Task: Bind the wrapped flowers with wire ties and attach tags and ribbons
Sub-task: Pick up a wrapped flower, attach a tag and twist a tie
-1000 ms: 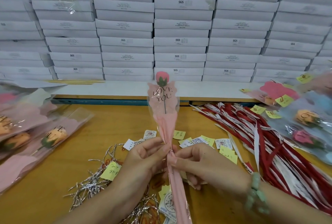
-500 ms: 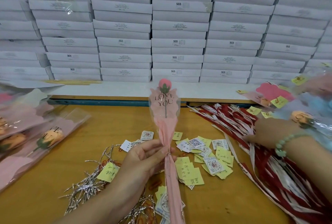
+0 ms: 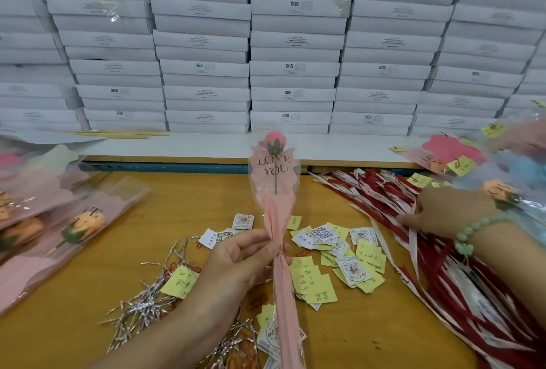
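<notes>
- Left of my grip on the flower (image 3: 276,212), ties (image 3: 147,303) lie, with bare table (image 3: 177,203) beyond.
- Right of it I see tags (image 3: 354,269), then ribbons (image 3: 443,280).
- Behind, boxes (image 3: 295,73) wall me off.

This is a packing workshop, plain as day: flat white boxes (image 3: 294,70), many stamped SGS, are stacked like a wall behind the bench (image 3: 183,200). Bulk stock covers the bench, with silver wire ties (image 3: 147,303) near its front edge, loose tags (image 3: 351,268) mid-bench, ribbons (image 3: 461,303) heaped right and wrapped flowers (image 3: 74,229) piled left.
</notes>
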The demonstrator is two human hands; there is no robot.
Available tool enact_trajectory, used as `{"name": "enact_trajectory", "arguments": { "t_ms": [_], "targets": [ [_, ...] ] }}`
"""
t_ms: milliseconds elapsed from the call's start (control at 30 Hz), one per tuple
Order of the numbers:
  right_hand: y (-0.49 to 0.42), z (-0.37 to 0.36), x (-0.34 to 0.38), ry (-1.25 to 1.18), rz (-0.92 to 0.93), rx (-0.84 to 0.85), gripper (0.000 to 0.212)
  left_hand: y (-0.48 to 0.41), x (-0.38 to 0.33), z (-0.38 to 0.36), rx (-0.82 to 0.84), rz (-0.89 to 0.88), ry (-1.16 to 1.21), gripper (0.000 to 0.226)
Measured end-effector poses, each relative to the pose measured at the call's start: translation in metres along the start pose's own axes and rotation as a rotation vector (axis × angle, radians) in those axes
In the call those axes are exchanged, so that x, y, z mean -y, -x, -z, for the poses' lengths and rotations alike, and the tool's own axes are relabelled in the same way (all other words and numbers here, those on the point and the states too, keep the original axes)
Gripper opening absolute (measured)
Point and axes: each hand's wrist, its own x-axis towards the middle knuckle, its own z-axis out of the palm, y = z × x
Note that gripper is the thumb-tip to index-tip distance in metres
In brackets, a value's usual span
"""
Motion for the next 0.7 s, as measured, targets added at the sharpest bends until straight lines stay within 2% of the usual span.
{"name": "enact_trajectory", "arguments": {
  "t_ms": [133,300,433,567,700],
  "targets": [
    [-0.001,0.000,0.000,0.031,0.017,-0.035,0.029,0.000,0.000,0.001,-0.006,0.003,0.010,0.029],
    [-0.001,0.006,-0.006,-0.146,0.022,-0.171,0.039,-0.001,0.000,0.001,-0.013,0.005,0.006,0.027],
    [-0.004,0.007,-0.010,-0.203,0.028,-0.143,0.054,-0.001,0.001,0.000,-0.020,0.005,0.006,0.027],
    [-0.007,0.006,-0.015,-0.323,0.083,-0.231,0.056,-0.001,0.000,-0.001,-0.015,0.002,0.007,0.024],
    [-0.005,0.010,-0.016,-0.402,0.120,-0.223,0.038,0.000,0.000,-0.001,-0.001,-0.004,-0.002,0.022]
  ]
}}
